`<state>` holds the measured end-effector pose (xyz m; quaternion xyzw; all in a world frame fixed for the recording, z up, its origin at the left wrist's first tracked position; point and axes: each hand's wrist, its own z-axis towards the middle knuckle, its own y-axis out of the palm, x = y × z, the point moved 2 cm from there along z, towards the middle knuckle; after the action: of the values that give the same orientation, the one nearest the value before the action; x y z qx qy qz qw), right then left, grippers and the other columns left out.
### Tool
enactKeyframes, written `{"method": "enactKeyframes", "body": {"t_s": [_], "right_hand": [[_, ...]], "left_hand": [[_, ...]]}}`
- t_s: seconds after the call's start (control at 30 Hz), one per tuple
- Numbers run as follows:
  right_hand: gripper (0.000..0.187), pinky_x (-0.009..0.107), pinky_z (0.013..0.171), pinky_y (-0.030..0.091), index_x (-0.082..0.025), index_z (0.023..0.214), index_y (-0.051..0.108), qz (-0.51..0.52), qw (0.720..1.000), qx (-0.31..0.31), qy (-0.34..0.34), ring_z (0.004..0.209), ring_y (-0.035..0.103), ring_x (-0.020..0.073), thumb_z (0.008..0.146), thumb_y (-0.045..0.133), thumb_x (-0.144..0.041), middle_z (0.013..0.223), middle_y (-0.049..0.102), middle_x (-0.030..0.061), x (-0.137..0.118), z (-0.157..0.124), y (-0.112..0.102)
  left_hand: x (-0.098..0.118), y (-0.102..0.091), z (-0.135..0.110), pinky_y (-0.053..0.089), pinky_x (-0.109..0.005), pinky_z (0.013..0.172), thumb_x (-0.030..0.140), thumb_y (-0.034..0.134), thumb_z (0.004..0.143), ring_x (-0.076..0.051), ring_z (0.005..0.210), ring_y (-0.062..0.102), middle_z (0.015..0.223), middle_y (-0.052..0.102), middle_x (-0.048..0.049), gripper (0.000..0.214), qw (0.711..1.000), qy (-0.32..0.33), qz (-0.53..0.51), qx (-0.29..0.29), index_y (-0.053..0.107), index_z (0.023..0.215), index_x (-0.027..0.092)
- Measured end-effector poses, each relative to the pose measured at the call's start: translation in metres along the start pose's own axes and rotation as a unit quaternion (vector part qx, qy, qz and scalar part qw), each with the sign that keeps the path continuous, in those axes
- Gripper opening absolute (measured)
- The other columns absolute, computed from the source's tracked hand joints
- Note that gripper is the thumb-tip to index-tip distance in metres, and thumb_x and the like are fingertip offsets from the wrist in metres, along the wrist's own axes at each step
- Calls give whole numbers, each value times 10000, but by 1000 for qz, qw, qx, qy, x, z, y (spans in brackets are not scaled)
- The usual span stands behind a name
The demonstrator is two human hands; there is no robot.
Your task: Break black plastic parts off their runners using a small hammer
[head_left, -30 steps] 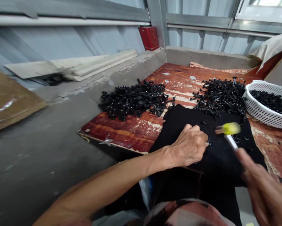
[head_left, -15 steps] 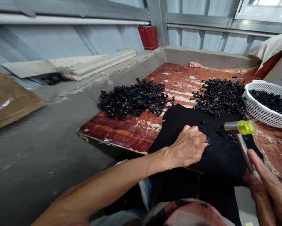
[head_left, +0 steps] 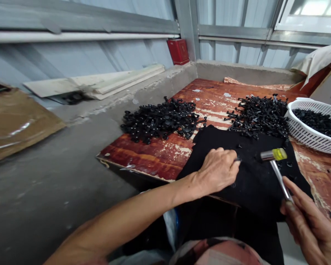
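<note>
Currently pinching a small dark piece point(head_left: 237, 159) in left hand point(head_left: 219, 169) over black cloth point(head_left: 259, 191); gripping a hammer point(head_left: 279, 176) there in right hand point(head_left: 309, 221). Beyond, facing black parts point(head_left: 159, 121) and a red box point(head_left: 178, 52) with marking too small to read.

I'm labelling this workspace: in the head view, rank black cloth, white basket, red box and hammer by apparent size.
1. Black cloth
2. White basket
Unranked: Hammer and red box look similar; the nearer camera distance flatters the first.
</note>
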<state>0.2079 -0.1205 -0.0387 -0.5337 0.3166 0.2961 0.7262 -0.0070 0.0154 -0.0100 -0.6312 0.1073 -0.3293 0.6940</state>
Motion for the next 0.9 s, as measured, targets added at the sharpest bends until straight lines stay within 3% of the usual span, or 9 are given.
{"method": "enactKeyframes", "body": {"t_s": [0.1, 0.2, 0.27, 0.33, 0.43, 0.57, 0.7, 0.9], "right_hand": [[529, 163, 417, 453, -317, 1403, 516, 137, 973, 69, 175, 515, 548, 99, 901, 593, -465, 781, 639, 0, -1, -9, 6], [578, 177, 422, 438, -305, 1412, 502, 200, 946, 85, 241, 535, 527, 102, 878, 620, -495, 790, 613, 0, -4, -14, 11], [592, 183, 409, 421, -304, 1419, 492, 216, 942, 87, 241, 530, 514, 103, 875, 626, -494, 800, 613, 5, -5, -14, 12], [588, 185, 404, 410, -317, 1414, 493, 225, 941, 94, 235, 522, 502, 98, 870, 634, -488, 800, 606, 2, -4, -13, 12], [591, 197, 414, 419, -320, 1422, 478, 222, 943, 95, 230, 537, 510, 109, 875, 627, -487, 796, 592, -2, -2, -13, 12], [604, 197, 416, 405, -329, 1435, 457, 223, 939, 95, 244, 569, 539, 119, 880, 614, -510, 801, 584, -2, -1, -15, 13], [574, 207, 428, 400, -337, 1442, 440, 238, 936, 98, 240, 555, 517, 112, 909, 581, -496, 782, 581, -10, -2, -16, 14], [616, 209, 400, 379, -316, 1456, 426, 214, 943, 103, 232, 529, 504, 110, 897, 585, -522, 772, 586, -4, -8, -14, 15]], "left_hand": [[-14, -12, 4, 449, -325, 693, 288, 451, 936, -198, 787, 597, 930, 629, -70, 243, 994, -104, -5, 42, 503, 1120, 137], [-20, -25, 11, 461, -355, 735, 268, 422, 946, -224, 886, 581, 1105, 564, -131, 312, 991, -115, 27, 68, 459, 1215, 113], [-18, -28, 19, 446, -401, 800, 257, 427, 946, -269, 1014, 536, 1202, 524, -152, 275, 992, -79, 64, 72, 507, 1178, 134], [-13, -24, 30, 410, -438, 850, 239, 453, 933, -299, 1099, 475, 1227, 529, -129, 222, 994, 4, 94, 55, 551, 1118, 165], [-7, -11, 46, 365, -435, 850, 174, 462, 911, -274, 1057, 469, 1096, 594, -82, 172, 988, 115, 103, -8, 574, 1041, 183], [-3, -2, 52, 336, -398, 800, 163, 476, 898, -237, 936, 508, 954, 615, -76, 116, 989, 112, 87, -44, 585, 937, 160], [8, -4, 35, 320, -376, 788, 175, 518, 878, -207, 875, 541, 901, 646, -32, 95, 986, 150, 22, -70, 603, 920, 184], [9, -1, 15, 289, -410, 869, 129, 514, 864, -211, 965, 530, 935, 663, -48, 93, 985, 170, 15, -26, 599, 867, 166]]}}
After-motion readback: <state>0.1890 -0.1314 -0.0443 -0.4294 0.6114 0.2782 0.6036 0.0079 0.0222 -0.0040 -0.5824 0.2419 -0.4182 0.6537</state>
